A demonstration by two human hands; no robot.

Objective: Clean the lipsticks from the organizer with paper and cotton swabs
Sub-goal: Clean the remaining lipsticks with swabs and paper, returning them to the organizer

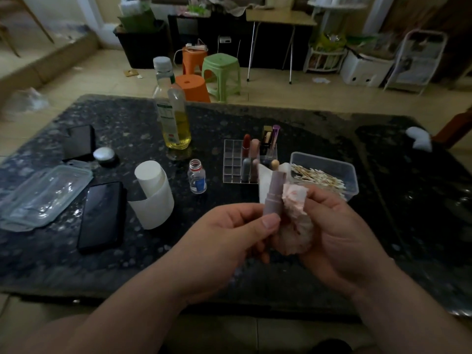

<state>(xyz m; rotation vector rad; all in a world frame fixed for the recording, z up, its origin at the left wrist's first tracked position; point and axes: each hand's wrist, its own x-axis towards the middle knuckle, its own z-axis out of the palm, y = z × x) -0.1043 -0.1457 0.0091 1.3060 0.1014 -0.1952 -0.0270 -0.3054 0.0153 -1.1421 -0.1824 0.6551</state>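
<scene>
The job looked about midway. One upright mauve lipstick tube (274,195), its bullet exposed, was held above the near part of the dark speckled stone worktop (255,118). Several other lipsticks (251,152) stood in the clear acrylic grid organizer (232,159); whether they were already cleaned could not be told. The wooden cotton swabs (319,176) lay untouched in their clear plastic tub (332,162). The left hand (237,226) had its fingers (270,222) clamped on the tube's base. The right hand (329,226) curled round a crumpled, pink-stained white paper wad (296,221) touching the tube's side.

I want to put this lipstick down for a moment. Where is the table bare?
Bare: the tabletop right of the cotton swab box, and the near edge right of the nearer black phone. Crowded: the left side round the paper roll, and the middle round the organizer.
</scene>
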